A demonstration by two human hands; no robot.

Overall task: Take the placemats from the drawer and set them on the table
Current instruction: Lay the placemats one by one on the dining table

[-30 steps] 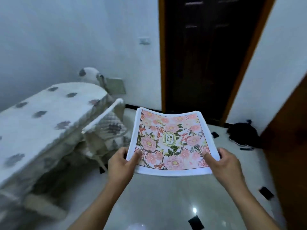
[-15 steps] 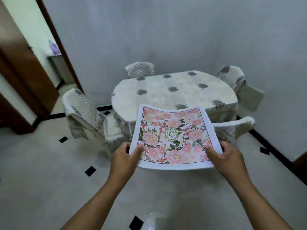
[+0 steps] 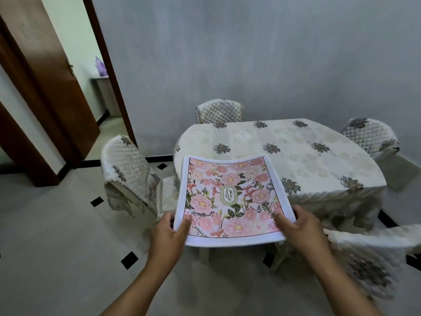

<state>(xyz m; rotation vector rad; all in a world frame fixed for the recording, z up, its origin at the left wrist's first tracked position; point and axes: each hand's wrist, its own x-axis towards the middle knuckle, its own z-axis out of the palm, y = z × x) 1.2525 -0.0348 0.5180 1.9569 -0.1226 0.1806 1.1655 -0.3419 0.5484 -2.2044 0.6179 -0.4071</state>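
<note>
I hold a white-bordered placemat [image 3: 230,197] printed with pink flowers and a "GARDEN" label flat in front of me. My left hand [image 3: 168,238] grips its near left corner, thumb on top. My right hand [image 3: 300,229] grips its near right corner the same way. The mat hangs in the air before the near left edge of the oval table [image 3: 296,156], which wears a cream cloth with grey flower motifs. Whether more than one mat is in the stack I cannot tell. No drawer is in view.
Quilt-covered chairs surround the table: one at left [image 3: 127,174], one at the back [image 3: 218,110], one at far right [image 3: 369,135], one at near right [image 3: 373,258]. A brown door [image 3: 45,87] stands ajar at left. The floor is pale tile with black insets.
My view swung left from a dark door to the table, then came closer to it. Both hands kept their hold on the placemat throughout.
</note>
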